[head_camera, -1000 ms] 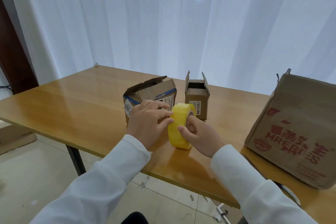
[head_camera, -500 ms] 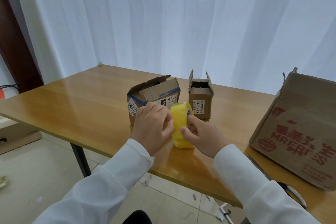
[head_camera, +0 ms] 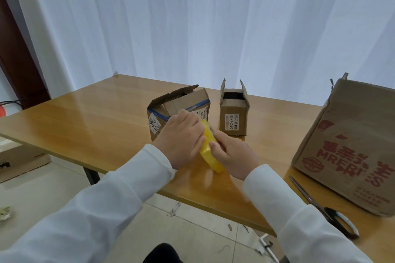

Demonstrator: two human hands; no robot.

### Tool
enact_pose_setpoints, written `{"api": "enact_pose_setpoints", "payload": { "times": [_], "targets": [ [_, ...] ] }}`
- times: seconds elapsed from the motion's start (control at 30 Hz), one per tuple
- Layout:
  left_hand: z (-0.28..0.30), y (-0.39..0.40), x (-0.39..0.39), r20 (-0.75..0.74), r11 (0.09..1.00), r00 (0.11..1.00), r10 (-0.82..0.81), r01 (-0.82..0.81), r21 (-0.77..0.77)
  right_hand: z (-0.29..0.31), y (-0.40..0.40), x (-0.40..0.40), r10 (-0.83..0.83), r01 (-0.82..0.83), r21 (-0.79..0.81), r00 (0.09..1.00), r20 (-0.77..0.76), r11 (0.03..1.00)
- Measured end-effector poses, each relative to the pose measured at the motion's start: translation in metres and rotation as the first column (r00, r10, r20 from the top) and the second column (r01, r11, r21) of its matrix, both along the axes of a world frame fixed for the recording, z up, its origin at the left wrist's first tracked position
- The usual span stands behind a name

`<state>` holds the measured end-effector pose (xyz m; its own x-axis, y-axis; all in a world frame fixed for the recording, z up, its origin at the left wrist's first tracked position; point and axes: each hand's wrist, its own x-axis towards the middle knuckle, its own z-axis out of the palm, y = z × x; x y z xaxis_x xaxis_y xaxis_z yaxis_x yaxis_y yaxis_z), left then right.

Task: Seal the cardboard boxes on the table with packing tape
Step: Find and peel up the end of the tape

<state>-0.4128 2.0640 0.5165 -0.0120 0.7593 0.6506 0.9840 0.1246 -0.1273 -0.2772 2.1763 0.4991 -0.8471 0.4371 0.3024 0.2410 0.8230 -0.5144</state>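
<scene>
Right now the yellow tape roll is being held on edge near the front of the wooden table, gripped from both sides: the left hand is curled over its rim, the right hand is pinching its other face. Just behind, two small open boxes are standing; a large box and scissors are lying off right.

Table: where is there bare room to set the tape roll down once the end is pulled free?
The widest bare stretch of the table lies left of the blue-edged box. A narrower strip runs between the small open box and the large printed box. The near right edge is crowded: scissors lie beside the large box. Both hands hold the tape roll at the centre.
</scene>
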Motion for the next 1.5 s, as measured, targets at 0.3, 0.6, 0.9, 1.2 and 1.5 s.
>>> {"api": "enact_pose_setpoints", "payload": {
  "times": [0.3, 0.6, 0.9, 1.2, 1.5],
  "targets": [
    [0.015, 0.001, 0.033, 0.635, 0.986, 0.768, -0.09, -0.022, 0.167, 0.005, -0.02, 0.007, 0.007, -0.121, -0.58, 0.981, -0.194, 0.806],
    [0.037, 0.008, 0.02, 0.478, 0.989, 0.877, 0.052, -0.113, 0.099, 0.039, -0.007, 0.024, -0.005, 0.044, -0.701, 0.998, 0.058, 0.712],
    [0.055, 0.006, 0.024, 0.489, 0.988, 0.872, 0.027, -0.098, 0.119, 0.029, -0.005, 0.035, -0.152, 0.132, -0.565, 0.988, 0.012, 0.814],
    [0.084, -0.003, -0.006, 0.549, 0.911, 0.836, 0.021, -0.242, 0.335, 0.034, -0.002, 0.048, -0.191, -0.032, -0.799, 0.965, -0.182, 0.6],
    [0.032, -0.007, -0.04, 0.401, 0.931, 0.84, 0.364, -0.325, -0.166, 0.027, 0.012, 0.061, -0.211, -0.018, -0.783, 0.959, -0.19, 0.621]
  ]
}}
